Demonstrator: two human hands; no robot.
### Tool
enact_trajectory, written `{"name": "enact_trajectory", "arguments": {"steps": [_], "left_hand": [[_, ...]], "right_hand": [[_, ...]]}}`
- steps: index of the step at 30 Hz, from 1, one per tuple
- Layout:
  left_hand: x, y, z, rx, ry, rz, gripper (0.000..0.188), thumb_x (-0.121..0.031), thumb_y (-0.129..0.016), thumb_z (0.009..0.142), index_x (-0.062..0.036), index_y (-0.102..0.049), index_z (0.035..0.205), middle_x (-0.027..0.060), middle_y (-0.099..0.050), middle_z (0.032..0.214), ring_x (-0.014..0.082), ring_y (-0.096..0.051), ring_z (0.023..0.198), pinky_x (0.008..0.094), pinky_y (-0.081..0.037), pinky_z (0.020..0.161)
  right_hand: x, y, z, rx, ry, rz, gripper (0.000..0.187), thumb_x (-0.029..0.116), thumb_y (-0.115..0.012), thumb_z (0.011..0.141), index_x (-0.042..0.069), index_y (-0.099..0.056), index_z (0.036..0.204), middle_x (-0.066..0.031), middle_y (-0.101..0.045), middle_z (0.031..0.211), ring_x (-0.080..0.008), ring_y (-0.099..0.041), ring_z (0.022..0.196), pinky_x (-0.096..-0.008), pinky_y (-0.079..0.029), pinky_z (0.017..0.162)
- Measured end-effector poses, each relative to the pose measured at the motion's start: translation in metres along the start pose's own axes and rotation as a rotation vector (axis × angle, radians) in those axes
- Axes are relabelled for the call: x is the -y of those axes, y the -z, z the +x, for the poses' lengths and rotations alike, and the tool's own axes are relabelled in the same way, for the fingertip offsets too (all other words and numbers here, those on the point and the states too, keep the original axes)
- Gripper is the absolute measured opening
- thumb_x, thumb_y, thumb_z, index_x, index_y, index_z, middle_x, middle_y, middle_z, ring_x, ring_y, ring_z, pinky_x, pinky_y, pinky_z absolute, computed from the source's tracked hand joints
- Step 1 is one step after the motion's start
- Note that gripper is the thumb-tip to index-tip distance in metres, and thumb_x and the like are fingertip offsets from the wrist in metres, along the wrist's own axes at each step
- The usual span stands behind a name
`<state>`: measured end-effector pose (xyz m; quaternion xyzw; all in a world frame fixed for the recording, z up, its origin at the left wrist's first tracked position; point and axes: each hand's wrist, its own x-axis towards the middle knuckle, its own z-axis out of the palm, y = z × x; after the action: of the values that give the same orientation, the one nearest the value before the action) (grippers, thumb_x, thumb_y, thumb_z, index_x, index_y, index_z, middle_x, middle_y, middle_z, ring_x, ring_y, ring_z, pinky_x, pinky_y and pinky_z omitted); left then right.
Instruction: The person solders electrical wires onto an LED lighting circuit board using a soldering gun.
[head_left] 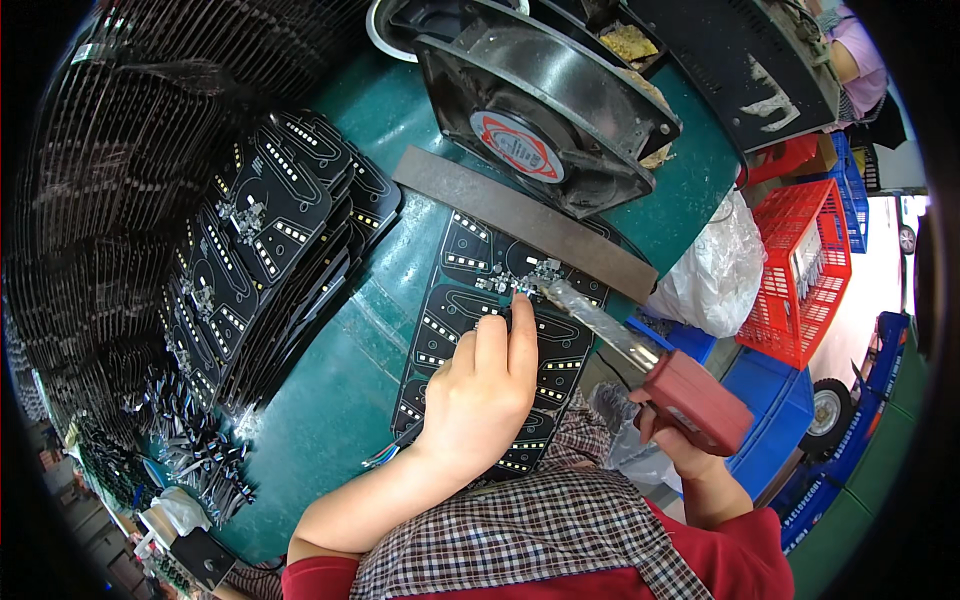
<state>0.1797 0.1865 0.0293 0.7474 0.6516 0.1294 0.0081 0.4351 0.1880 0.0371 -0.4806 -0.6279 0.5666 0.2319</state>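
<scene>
A black circuit board [450, 330] with rows of small yellowish-white LEDs lies on the green table in front of me. Over it is my left hand [480, 385], its index finger stretched to the small components and the others curled. A thin cable [381, 457] with coloured wire ends comes out from under this hand. Similar coloured ends show at the fingertip, where the hand seems to pinch the cable; most of it is hidden. My right hand [680, 445] grips a red soldering gun [695, 400]. Its metal barrel slants up-left, its tip at the components near my left fingertip.
A dark metal bar [525, 222] lies across the board's far end, before a black fan [540, 120]. Stacked boards [290, 230] and a bundle of cables [200, 440] are at left. A red crate [800, 270], plastic bag [715, 265] and blue bin [765, 400] stand at right. Another person's arm [850, 60] shows far right.
</scene>
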Motion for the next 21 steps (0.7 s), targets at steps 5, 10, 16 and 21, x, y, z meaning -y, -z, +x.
{"name": "enact_trajectory", "arguments": {"steps": [5, 10, 16, 21], "left_hand": [[-0.0024, -0.0008, -0.0004, 0.002, -0.029, 0.086, 0.045, -0.009, -0.055, 0.068, 0.0043, -0.057, 0.111, 0.0005, -0.041, 0.071, 0.0088, -0.048, 0.059, 0.0169, -0.043, 0.042], [-0.0014, -0.0012, 0.0000, -0.005, -0.054, 0.105, 0.045, -0.009, -0.055, 0.068, 0.0040, -0.058, 0.111, -0.0010, -0.041, 0.069, 0.0081, -0.048, 0.059, 0.0171, -0.040, 0.040], [-0.0024, -0.0018, -0.0004, -0.022, -0.053, 0.095, 0.043, -0.009, -0.056, 0.068, 0.0032, -0.060, 0.109, -0.0016, -0.041, 0.068, 0.0074, -0.046, 0.056, 0.0175, -0.039, 0.040], [-0.0024, -0.0033, -0.0002, -0.036, -0.071, 0.131, 0.042, -0.009, -0.056, 0.068, 0.0032, -0.061, 0.108, -0.0020, -0.041, 0.068, 0.0073, -0.046, 0.056, 0.0172, -0.037, 0.040]], "right_hand": [[0.0021, -0.0045, -0.0017, -0.061, -0.082, 0.176, 0.059, 0.023, -0.072, 0.072, -0.008, -0.054, 0.118, -0.0105, -0.066, 0.092, -0.0159, -0.060, 0.067, -0.0262, -0.048, 0.064], [-0.0013, -0.0067, -0.0015, -0.035, -0.040, 0.165, 0.060, 0.021, -0.071, 0.074, -0.009, -0.050, 0.122, -0.0090, -0.067, 0.090, -0.0092, -0.055, 0.059, -0.0239, -0.045, 0.058], [0.0001, -0.0094, -0.0017, -0.057, -0.068, 0.240, 0.066, 0.018, -0.071, 0.074, -0.011, -0.044, 0.126, -0.0100, -0.066, 0.091, -0.0091, -0.055, 0.061, -0.0232, -0.046, 0.058], [-0.0050, -0.0032, -0.0027, 0.007, -0.071, 0.174, 0.065, 0.017, -0.072, 0.073, -0.010, -0.045, 0.125, -0.0119, -0.066, 0.095, -0.0126, -0.059, 0.070, -0.0255, -0.048, 0.065]]}}
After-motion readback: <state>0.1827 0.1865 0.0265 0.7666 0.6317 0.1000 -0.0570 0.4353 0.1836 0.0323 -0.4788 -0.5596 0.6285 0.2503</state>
